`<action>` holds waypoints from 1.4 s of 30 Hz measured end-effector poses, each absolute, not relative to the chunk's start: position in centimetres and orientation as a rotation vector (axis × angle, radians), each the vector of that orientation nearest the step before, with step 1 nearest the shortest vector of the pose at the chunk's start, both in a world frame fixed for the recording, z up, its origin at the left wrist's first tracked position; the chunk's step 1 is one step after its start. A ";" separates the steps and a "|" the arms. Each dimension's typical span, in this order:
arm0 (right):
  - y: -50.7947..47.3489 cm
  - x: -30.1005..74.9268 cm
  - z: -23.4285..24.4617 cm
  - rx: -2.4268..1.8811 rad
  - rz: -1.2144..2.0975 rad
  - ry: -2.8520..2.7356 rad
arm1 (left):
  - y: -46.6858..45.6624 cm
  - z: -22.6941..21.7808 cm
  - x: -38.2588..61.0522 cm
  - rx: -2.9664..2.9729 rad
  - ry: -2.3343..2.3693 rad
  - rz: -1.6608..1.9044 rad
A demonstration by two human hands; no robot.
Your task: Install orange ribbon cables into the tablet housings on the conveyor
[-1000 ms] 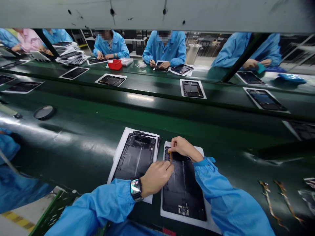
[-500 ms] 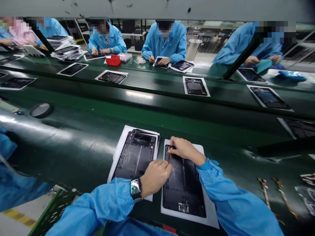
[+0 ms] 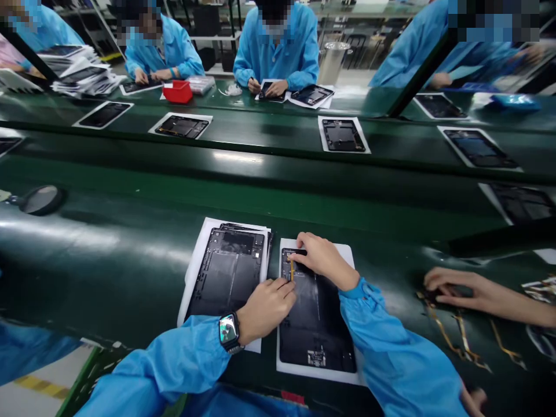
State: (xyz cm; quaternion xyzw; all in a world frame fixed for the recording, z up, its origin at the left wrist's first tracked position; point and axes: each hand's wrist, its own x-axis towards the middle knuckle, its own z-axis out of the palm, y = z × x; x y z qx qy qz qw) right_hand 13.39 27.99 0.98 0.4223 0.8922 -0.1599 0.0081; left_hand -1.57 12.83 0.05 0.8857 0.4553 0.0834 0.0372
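A black tablet back housing (image 3: 317, 330) lies on white paper in front of me, a little right of centre. Over its upper left corner, both hands pinch a thin orange flex cable (image 3: 292, 270). My right hand (image 3: 325, 262) has its thumb and finger closed at the cable's top end. My left hand (image 3: 270, 308), below a wrist with a smartwatch, is closed at the lower end. To the left, a second housing (image 3: 226, 272) rests on a small stack with white sheets, partly behind my left hand.
At right, a co-worker's hand (image 3: 473, 294) reaches over several loose flex cables (image 3: 464, 341). A magnifier (image 3: 42, 200) lies at left. Several housings on paper, such as one (image 3: 343, 135), line the raised green bench, where co-workers sit. A green crate (image 3: 84, 376) stands below left.
The view has shifted slightly. A co-worker's hand has come in from the right, and another loose flex cable now shows beneath it. My hands keep their pinch on the orange cable.
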 end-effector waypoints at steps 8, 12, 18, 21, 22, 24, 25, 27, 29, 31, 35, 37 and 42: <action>28.5 13.4 0.6 1.354 -0.598 2.753 | 12.7 -0.1 -1.6 2.751 1.396 0.242; 28.6 13.4 0.7 1.353 -0.596 2.741 | 12.8 -0.3 -1.7 2.747 1.391 0.236; 28.6 13.4 0.8 1.345 -0.579 2.748 | 12.9 -0.3 -1.7 2.733 1.376 0.226; 28.5 13.2 0.8 1.352 -0.584 2.731 | 12.8 -0.2 -1.6 2.724 1.373 0.184; 28.5 13.1 0.8 1.354 -0.589 2.724 | 12.8 -0.1 -1.5 2.724 1.367 0.170; 28.6 13.0 1.1 1.362 -0.592 2.706 | 12.8 0.2 -1.5 2.714 1.370 0.176; 28.7 13.1 1.3 1.371 -0.596 2.696 | 12.9 0.4 -1.5 2.694 1.377 0.197; 28.9 13.6 2.1 1.391 -0.654 2.692 | 13.1 1.0 -1.7 2.616 1.388 0.270; 29.0 14.6 3.2 1.370 -0.807 2.715 | 13.4 1.6 -2.1 2.535 1.379 0.328; 28.6 15.7 4.4 1.294 -0.994 2.728 | 13.7 2.1 -2.5 2.504 1.363 0.305; 26.5 17.8 5.7 1.250 -1.227 2.608 | 13.8 2.5 -2.9 2.553 1.344 0.106; 25.1 18.6 5.7 1.320 -1.319 2.533 | 13.7 2.5 -3.0 2.598 1.314 0.030; 21.9 20.5 5.3 1.498 -1.408 2.499 | 13.1 2.8 -3.1 2.660 1.244 -0.064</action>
